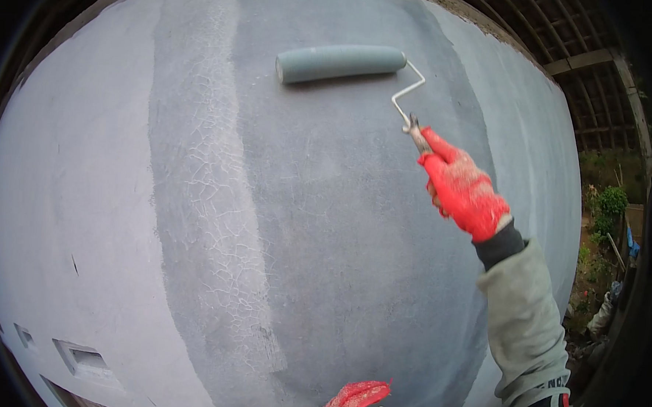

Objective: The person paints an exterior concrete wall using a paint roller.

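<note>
My right hand [463, 188], in a red glove dusted with pale paint, is closed around the handle [419, 137] of a paint roller. The roller's long blue-grey sleeve [341, 63] lies nearly level against the upper part of the wall, joined to the handle by a bent white wire frame [408, 93]. At the bottom edge my left hand [352, 404], also in a red glove, is only partly in view. Its visible fingers are apart, a small greyish spot shows at one fingertip, and I see no tool in it.
The broad wall [324, 247] has darker grey bands, paler areas and a cracked strip [229, 220] left of centre. Small recessed openings [86, 357] sit at lower left. Roof beams [580, 62] hang at upper right, with green plants [610, 207] beyond the wall's right edge.
</note>
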A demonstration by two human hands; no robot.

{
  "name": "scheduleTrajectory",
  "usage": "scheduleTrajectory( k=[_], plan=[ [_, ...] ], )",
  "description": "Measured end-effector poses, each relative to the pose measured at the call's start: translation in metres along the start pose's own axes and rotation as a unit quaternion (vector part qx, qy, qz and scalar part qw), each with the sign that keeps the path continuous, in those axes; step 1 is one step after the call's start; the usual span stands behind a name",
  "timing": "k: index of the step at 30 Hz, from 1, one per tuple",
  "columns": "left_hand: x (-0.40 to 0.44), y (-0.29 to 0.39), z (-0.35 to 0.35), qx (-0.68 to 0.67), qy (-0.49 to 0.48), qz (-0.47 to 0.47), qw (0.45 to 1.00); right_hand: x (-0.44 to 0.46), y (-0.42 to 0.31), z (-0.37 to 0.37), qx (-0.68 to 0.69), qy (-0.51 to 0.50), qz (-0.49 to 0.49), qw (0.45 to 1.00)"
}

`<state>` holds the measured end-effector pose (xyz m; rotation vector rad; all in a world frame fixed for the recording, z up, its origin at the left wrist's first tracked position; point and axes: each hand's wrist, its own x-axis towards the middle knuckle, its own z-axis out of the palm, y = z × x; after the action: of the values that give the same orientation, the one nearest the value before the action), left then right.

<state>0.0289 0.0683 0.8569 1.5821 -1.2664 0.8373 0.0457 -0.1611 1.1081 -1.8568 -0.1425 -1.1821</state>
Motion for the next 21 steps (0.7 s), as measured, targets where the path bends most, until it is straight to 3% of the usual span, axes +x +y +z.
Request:
scheduleTrajectory(
  k=[5, 11, 14, 16, 18, 21],
  plan=[
    [0.011, -0.002, -0.020, 0.085, 0.025, 0.033, 0.996, 0.101, -0.076, 0.010, 0.108, -0.014, -0.067, 0.992],
    [0.014, -0.001, -0.041, 0.124, 0.082, -0.006, 0.989, 0.216, -0.155, 0.021, 0.186, 0.025, -0.015, 0.982],
    [0.024, -0.002, -0.056, 0.140, 0.077, -0.018, 0.987, 0.285, -0.182, 0.012, 0.286, -0.031, -0.027, 0.957],
    [0.028, 0.000, -0.064, 0.171, 0.075, -0.021, 0.982, 0.344, -0.201, 0.006, 0.040, 0.059, -0.193, 0.979],
    [0.030, 0.001, -0.070, 0.162, 0.081, -0.032, 0.983, 0.381, -0.208, 0.002, -0.209, 0.144, -0.340, 0.905],
    [0.026, 0.007, -0.074, 0.160, 0.087, -0.042, 0.982, 0.400, -0.194, 0.003, -0.155, 0.133, -0.324, 0.924]
  ],
)
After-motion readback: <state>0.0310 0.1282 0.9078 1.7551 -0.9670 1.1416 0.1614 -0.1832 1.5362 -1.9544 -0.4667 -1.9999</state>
